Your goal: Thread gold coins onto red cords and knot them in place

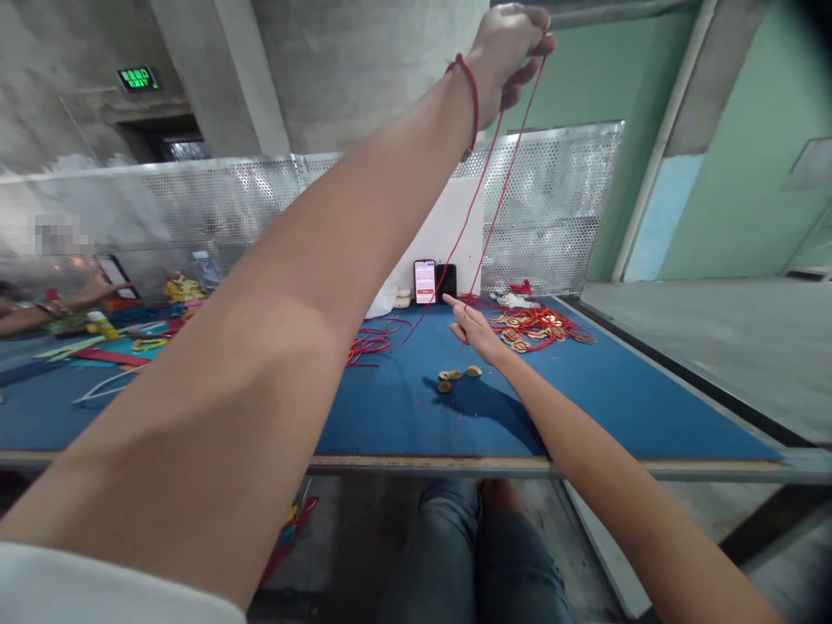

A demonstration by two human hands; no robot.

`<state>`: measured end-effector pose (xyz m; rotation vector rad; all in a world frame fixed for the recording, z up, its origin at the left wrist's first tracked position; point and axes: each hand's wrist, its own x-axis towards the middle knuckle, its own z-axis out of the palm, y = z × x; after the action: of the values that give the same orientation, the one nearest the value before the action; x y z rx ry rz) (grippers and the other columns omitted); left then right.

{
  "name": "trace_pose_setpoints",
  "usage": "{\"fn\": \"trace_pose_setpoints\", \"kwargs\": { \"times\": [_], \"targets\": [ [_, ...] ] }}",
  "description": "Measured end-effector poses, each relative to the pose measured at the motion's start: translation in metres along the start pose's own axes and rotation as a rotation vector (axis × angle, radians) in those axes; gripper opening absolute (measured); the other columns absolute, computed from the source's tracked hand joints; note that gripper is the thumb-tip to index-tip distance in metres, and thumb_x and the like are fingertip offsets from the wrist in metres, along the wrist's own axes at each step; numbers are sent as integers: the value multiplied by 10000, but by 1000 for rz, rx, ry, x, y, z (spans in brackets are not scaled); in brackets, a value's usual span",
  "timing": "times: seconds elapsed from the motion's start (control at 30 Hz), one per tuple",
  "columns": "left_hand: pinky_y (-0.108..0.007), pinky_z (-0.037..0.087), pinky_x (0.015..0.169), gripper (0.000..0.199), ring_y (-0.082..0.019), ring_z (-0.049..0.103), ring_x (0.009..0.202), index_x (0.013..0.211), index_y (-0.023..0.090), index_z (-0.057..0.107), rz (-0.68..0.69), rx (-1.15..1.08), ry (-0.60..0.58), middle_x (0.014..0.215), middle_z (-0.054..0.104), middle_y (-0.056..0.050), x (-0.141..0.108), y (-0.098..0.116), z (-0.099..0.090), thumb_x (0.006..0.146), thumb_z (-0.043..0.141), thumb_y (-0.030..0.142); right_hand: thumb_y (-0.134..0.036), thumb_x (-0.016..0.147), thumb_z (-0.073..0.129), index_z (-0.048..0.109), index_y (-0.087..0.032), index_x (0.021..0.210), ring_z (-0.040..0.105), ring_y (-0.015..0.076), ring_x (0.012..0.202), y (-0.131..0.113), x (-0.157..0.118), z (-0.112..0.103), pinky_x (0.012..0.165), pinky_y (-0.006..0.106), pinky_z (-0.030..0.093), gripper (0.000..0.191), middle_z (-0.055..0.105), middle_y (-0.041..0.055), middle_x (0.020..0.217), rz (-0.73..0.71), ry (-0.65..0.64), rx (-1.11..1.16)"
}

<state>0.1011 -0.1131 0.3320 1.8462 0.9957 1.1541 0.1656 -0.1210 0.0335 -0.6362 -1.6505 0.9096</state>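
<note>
My left hand (513,52) is raised high, its fingers pinched on a red cord (503,178). Two strands hang from it towards the table. One strand falls past the phone to the tabletop at left; the other runs down to my right hand (476,332). Low over the blue table, that hand has its index finger stretched out and the other fingers curled around the cord, with a short bit of red showing below. Just in front of it lie several brass-coloured coins (455,375).
A pile of coins tied with red cord (539,328) lies at right, loose red cords (373,340) at left. A lit phone (425,282) leans beside a black object (446,282) at the back. Another person's hand (97,286) shows at far left, near coloured strips (110,357).
</note>
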Motion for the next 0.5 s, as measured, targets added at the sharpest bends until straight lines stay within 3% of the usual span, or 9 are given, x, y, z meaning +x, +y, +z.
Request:
{"fn": "trace_pose_setpoints", "kwargs": {
  "times": [0.07,0.13,0.2,0.23,0.3,0.4,0.5],
  "targets": [
    [-90,133,489,480,19,547,572,527,101,311,-93,123,52,668,581,69,-4,-11,-18,871,298,436,-512,924,367,334,-93,1395,203,77,437,-1,-1,6,444,212,172,631,167,-95,523,3,-56,14],
    [-95,110,500,470,26,536,526,528,108,240,-128,247,127,619,547,87,3,-6,-21,860,204,439,-505,924,373,346,-91,1382,202,76,445,-1,-2,11,448,210,168,618,164,-94,533,6,-91,16],
    [-105,102,509,410,37,515,473,554,127,174,-16,355,283,585,518,113,14,14,-8,834,150,426,-502,922,375,408,-91,1328,203,75,445,0,-2,12,450,210,168,579,173,-95,527,9,-113,-1],
    [-109,111,512,368,48,499,451,576,136,149,113,373,340,590,513,136,19,26,1,819,170,411,-505,920,373,458,-93,1275,202,75,441,1,-2,11,448,211,166,550,182,-95,517,12,-121,-19],
    [-107,161,526,296,87,459,438,619,147,125,381,246,271,672,531,196,23,46,15,793,274,334,-520,913,367,551,-96,1119,204,73,429,4,-1,7,442,217,163,506,207,-93,492,28,-131,-69],
    [-101,187,544,230,119,397,432,634,155,154,378,5,147,756,541,213,20,56,12,777,312,242,-559,895,359,582,-120,914,208,73,414,9,1,-4,436,224,167,493,234,-88,461,53,-101,-143],
    [-98,185,532,133,105,386,467,687,155,287,343,-173,167,801,532,147,16,49,-17,795,363,165,-589,874,357,553,-147,786,229,77,420,16,5,-16,440,224,189,492,257,-78,454,51,-39,-208]
  ]
}}
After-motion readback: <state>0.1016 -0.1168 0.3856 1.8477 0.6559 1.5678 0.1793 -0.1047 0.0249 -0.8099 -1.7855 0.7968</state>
